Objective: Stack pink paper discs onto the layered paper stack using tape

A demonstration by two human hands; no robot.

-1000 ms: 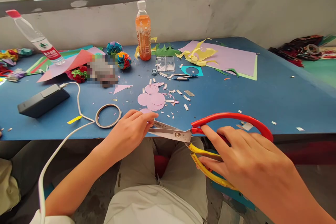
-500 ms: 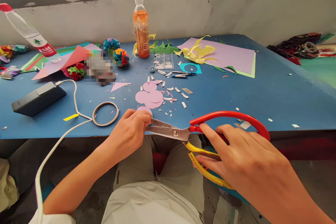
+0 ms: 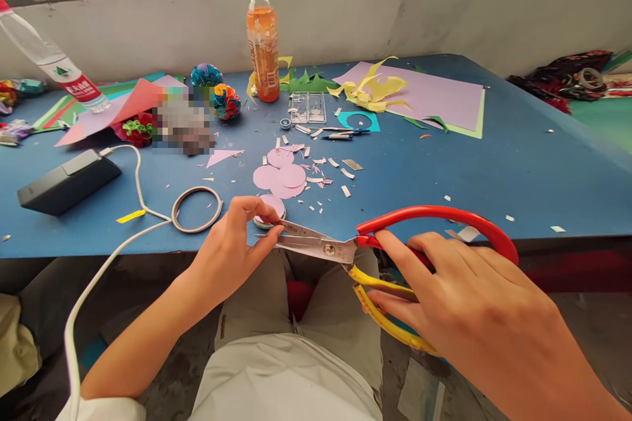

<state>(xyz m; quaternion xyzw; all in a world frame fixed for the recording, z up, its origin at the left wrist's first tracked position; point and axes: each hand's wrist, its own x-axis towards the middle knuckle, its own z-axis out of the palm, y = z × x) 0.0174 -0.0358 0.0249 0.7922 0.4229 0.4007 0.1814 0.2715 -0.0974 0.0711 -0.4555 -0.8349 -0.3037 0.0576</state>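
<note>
Your left hand point(image 3: 232, 253) is at the near edge of the blue worktop point(image 3: 494, 171), thumb and fingers pinched on a pink paper disc point(image 3: 271, 208) that sits right over that edge. Your right hand point(image 3: 469, 306) is off the near edge, fingers threaded through the red and yellow loops of the big scissors point(image 3: 390, 253) and wrapped around them. The blades point left, nearly closed, their tips right at the disc beside your left fingertips; whether they touch the paper I cannot tell.

Just beyond the disc lies a cluster of cut pink circles point(image 3: 280, 174) amid small paper scraps. A tape ring point(image 3: 196, 208) rests to the left, near the same edge, with a white cable point(image 3: 133, 177) running past it to a dark power bank point(image 3: 66, 181). At the far edge stands an orange drink bottle point(image 3: 262, 46), with a lilac paper sheet point(image 3: 434, 102) toward the far right corner.
</note>
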